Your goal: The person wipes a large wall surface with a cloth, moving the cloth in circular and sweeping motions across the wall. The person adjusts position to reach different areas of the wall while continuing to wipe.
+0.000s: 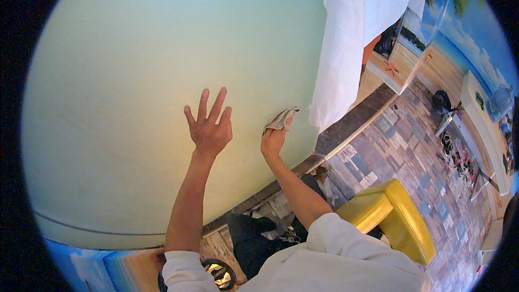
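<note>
A large pale green, smooth surface (121, 69), which looks like a wall, fills the left and middle of the view. My left hand (211, 125) is spread over it with the fingers apart and holds nothing; whether the palm touches it I cannot tell. To its right, my right hand (275, 134) grips a crumpled beige cloth (281, 119) near the surface. White fabric (344, 48) hangs along the surface's right edge, above and right of my right hand, with part of a person's skin showing behind it.
A yellow padded chair (389, 219) stands on the patterned plank floor (389, 150) beside my right arm. A dark border (352, 117) runs along the surface's foot. Farther right are a curved pale counter (482, 125) and a pile of small items (462, 164). Beach-scene panels (466, 40) line the right.
</note>
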Demonstrator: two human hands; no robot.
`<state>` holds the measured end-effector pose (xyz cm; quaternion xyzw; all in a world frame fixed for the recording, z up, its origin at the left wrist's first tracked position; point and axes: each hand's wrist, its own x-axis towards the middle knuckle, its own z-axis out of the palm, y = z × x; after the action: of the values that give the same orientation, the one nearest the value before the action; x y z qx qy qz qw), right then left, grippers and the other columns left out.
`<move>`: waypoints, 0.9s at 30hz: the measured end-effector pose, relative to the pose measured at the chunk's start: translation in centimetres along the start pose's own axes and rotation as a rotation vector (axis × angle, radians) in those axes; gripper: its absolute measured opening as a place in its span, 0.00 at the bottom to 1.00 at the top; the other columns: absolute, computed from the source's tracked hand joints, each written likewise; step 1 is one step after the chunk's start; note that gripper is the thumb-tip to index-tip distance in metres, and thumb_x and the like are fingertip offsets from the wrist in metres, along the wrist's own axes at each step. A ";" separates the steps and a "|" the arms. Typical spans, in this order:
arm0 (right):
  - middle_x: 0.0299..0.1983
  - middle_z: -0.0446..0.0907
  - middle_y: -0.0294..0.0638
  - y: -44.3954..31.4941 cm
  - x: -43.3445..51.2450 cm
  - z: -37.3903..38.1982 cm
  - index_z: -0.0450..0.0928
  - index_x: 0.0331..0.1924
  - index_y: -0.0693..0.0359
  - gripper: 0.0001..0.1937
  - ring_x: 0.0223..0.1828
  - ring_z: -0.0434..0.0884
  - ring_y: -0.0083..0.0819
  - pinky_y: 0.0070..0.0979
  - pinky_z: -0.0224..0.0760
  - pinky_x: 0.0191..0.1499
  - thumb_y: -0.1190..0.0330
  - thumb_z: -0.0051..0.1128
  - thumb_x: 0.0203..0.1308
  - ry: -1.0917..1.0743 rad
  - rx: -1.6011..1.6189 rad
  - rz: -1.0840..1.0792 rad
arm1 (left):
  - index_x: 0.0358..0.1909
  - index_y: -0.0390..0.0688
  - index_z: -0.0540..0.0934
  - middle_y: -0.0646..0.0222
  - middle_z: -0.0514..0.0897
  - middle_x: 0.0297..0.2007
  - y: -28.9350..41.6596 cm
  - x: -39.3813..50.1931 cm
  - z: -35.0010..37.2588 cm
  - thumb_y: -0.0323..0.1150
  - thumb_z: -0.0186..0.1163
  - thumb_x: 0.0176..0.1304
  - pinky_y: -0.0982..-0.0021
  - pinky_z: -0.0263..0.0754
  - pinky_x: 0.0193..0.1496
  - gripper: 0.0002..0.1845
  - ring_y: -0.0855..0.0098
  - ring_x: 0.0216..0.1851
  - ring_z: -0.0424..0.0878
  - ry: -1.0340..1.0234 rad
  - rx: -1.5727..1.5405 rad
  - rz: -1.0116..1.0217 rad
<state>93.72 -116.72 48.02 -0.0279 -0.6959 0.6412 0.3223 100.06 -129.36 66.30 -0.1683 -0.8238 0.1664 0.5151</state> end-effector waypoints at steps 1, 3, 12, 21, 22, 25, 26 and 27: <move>0.81 0.43 0.60 -0.6 0.4 0.1 0.53 0.78 0.65 0.34 0.82 0.44 0.60 0.50 0.36 0.81 0.74 0.45 0.68 0.007 -0.037 -0.003 | 0.32 0.56 0.84 0.76 0.77 0.70 0.0 0.1 -0.1 0.32 0.62 0.62 0.41 0.21 0.80 0.04 0.54 0.78 0.61 0.000 0.003 0.000; 0.81 0.43 0.61 -3.3 2.3 0.1 0.54 0.78 0.66 0.34 0.81 0.44 0.61 0.50 0.36 0.81 0.73 0.46 0.68 0.011 0.269 0.086 | 0.32 0.56 0.84 0.76 0.77 0.70 0.1 0.2 -0.2 0.32 0.63 0.62 0.41 0.22 0.80 0.04 0.54 0.78 0.61 -0.011 0.002 -0.005; 0.81 0.42 0.59 -16.2 13.2 1.1 0.57 0.77 0.61 0.33 0.80 0.40 0.70 0.63 0.33 0.78 0.73 0.48 0.68 0.053 -0.073 -0.545 | 0.27 0.55 0.81 0.79 0.79 0.67 2.2 1.3 0.5 0.33 0.63 0.66 0.42 0.36 0.80 0.08 0.64 0.74 0.68 -0.037 -0.173 -0.027; 0.80 0.46 0.62 2.7 6.1 -0.4 0.58 0.73 0.73 0.28 0.81 0.44 0.62 0.52 0.35 0.81 0.73 0.44 0.70 0.094 0.035 -0.008 | 0.25 0.56 0.80 0.82 0.79 0.66 3.2 1.3 1.9 0.32 0.61 0.66 0.47 0.32 0.82 0.10 0.65 0.74 0.68 0.026 -0.080 0.002; 0.79 0.47 0.63 4.0 5.6 -0.7 0.59 0.71 0.74 0.27 0.81 0.45 0.61 0.50 0.36 0.81 0.72 0.43 0.71 0.079 0.040 0.144 | 0.25 0.56 0.80 0.82 0.80 0.66 3.2 1.3 1.9 0.32 0.61 0.66 0.47 0.32 0.82 0.10 0.66 0.74 0.67 0.025 -0.090 0.000; 0.78 0.49 0.64 4.1 6.4 -0.8 0.62 0.69 0.75 0.25 0.80 0.46 0.60 0.45 0.37 0.81 0.71 0.42 0.72 -0.018 0.074 0.269 | 0.25 0.56 0.80 0.82 0.80 0.66 3.1 1.3 1.9 0.32 0.61 0.66 0.47 0.32 0.82 0.10 0.66 0.75 0.67 0.032 -0.098 -0.005; 0.78 0.49 0.64 2.8 7.1 -0.6 0.62 0.69 0.74 0.25 0.80 0.46 0.60 0.45 0.37 0.81 0.71 0.43 0.72 0.000 0.091 0.266 | 0.25 0.56 0.80 0.82 0.80 0.66 3.1 1.3 2.0 0.33 0.61 0.67 0.47 0.32 0.82 0.10 0.66 0.75 0.67 0.032 -0.094 -0.006; 0.78 0.49 0.64 1.0 7.9 -0.6 0.62 0.69 0.74 0.25 0.80 0.47 0.60 0.45 0.37 0.81 0.71 0.43 0.72 0.032 0.032 0.105 | 0.25 0.56 0.80 0.82 0.80 0.66 3.1 1.3 2.0 0.33 0.61 0.67 0.46 0.32 0.82 0.10 0.66 0.75 0.67 0.031 -0.094 -0.005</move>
<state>87.37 -112.41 50.39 -0.0694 -0.6777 0.6677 0.3000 98.00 -126.20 65.09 -0.1929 -0.8229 0.1237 0.5199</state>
